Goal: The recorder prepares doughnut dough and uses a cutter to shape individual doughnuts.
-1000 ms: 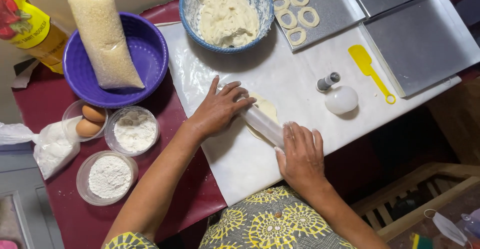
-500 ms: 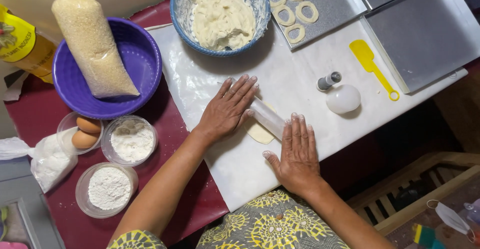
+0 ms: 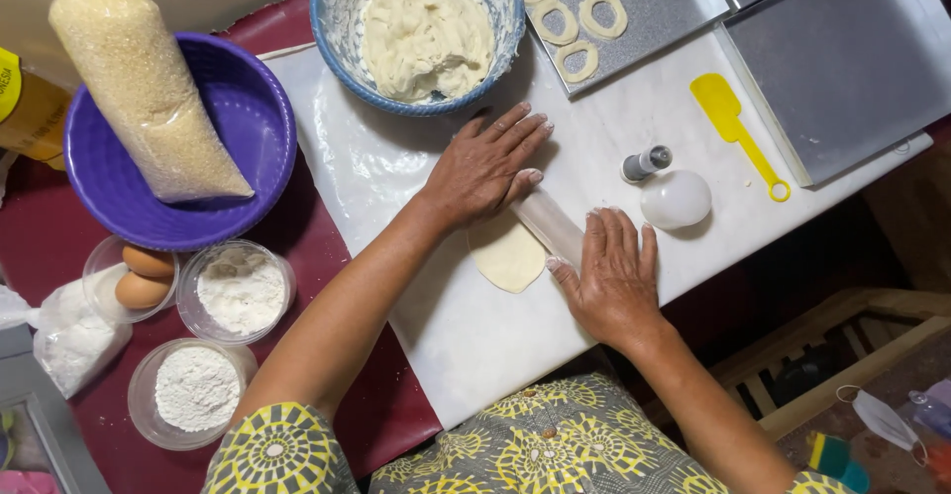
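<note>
At far left, a yellow bottle [image 3: 28, 108] was cut off by the frame edge, and a bag of pale grains [image 3: 139, 93] leaned in the purple bowl [image 3: 248, 127]. Below it stood a tub with two eggs [image 3: 139, 274] and two tubs of white powder [image 3: 240, 291]; what the powders were could not be told. The blue bowl of batter [image 3: 421, 28] sat at the top, its upper rim out of view. My left hand [image 3: 485, 169] lay flat and open, fingers spread, its palm pressing one end of the clear rolling pin [image 3: 550, 224]. The pin lay across the flattened dough [image 3: 507, 254] on the white board [image 3: 376, 157], covering the dough's right edge. My right hand [image 3: 612, 278] was likewise open and flat on the pin's other end, hiding it. Further right stood a small grey cutter [image 3: 646, 163], a white ball [image 3: 676, 199], a yellow spatula [image 3: 735, 129], and a tray of dough rings [image 3: 674, 8], partly cropped.
</note>
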